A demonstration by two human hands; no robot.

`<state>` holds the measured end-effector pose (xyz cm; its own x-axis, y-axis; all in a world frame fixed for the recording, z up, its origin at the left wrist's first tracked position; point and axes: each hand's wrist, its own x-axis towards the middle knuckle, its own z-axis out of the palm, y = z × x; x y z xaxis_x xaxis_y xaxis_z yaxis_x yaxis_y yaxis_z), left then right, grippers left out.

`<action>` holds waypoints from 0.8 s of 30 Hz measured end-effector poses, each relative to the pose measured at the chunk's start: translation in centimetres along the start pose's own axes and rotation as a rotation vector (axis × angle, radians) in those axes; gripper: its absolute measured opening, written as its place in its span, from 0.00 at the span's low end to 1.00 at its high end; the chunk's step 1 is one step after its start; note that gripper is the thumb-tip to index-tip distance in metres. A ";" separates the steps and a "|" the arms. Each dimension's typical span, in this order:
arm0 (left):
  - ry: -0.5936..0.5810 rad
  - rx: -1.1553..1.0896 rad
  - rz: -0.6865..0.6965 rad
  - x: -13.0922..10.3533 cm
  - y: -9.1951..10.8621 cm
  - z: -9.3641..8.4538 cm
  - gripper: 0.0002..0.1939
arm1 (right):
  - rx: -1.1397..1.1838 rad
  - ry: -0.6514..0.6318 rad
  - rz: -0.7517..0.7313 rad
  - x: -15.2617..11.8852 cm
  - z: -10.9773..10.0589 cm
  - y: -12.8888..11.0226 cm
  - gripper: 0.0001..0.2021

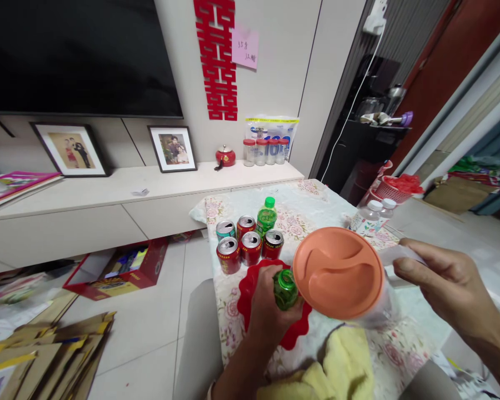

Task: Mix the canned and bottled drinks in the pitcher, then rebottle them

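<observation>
My left hand is wrapped around an uncapped green plastic bottle. It holds the bottle over a red scalloped plate, which the hand partly covers. At right, my right hand pinches a blurred whitish strip between thumb and fingers; I cannot tell its material. Between the hands is an orange divided dish, with something clear and blurred under its right edge. Beyond my left hand stand several opened drink cans and a green-capped bottle.
A yellow towel lies at the near edge of the flowered tablecloth. White-capped bottles stand at the right back. Behind runs a low cabinet with picture frames and jars. An open red box and flattened cardboard are on the floor.
</observation>
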<state>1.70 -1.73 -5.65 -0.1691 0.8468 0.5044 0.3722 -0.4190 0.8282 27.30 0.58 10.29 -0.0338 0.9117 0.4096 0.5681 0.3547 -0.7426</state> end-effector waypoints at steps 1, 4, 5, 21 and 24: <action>-0.001 -0.003 -0.002 0.0 0.0 0.0 0.28 | -0.005 -0.025 -0.005 0.0 -0.1 -0.1 0.25; 0.010 -0.008 -0.004 0.1 0.0 0.0 0.27 | -0.031 -0.054 -0.038 0.3 -0.2 -0.4 0.24; 0.015 -0.005 -0.002 0.1 0.0 0.0 0.27 | -0.050 -0.054 -0.052 0.4 -0.2 -0.6 0.24; -0.001 0.011 0.012 0.2 0.2 0.0 0.27 | -0.208 -0.055 -0.247 1.2 -0.3 -1.8 0.23; 0.001 0.000 0.004 0.0 0.1 0.0 0.27 | -0.211 -0.058 -0.293 1.5 -0.4 -1.8 0.23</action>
<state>1.73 -1.75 -5.57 -0.1688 0.8448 0.5078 0.3728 -0.4222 0.8263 26.56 1.19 12.41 -0.2631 0.7902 0.5535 0.6843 0.5573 -0.4703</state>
